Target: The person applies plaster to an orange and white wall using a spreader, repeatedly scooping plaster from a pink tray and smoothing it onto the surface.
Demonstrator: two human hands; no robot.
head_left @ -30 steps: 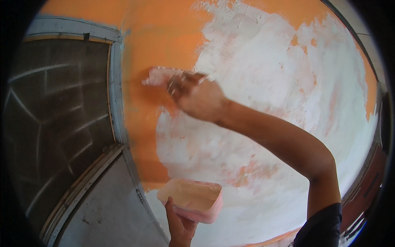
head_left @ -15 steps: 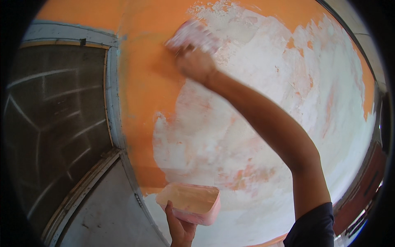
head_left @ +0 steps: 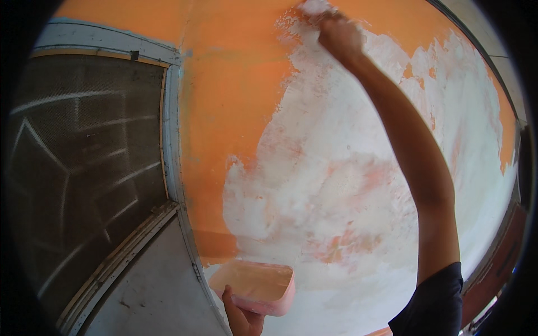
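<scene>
Left grip (head_left: pixel 243 321), lower centre, closed round pink tub (head_left: pixel 274 306), likely stiff, best cradled underneath; right grip (head_left: pixel 343 40), top, closed on blurred spreader (head_left: pixel 316 7).

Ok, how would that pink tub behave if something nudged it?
The pink tub would probably tip toward its right end, which extends past the left hand supporting it. It seems fairly light, since that one hand holds it up. Its walls look stiff enough to keep their shape, as they show no obvious sagging around the grip.
</scene>
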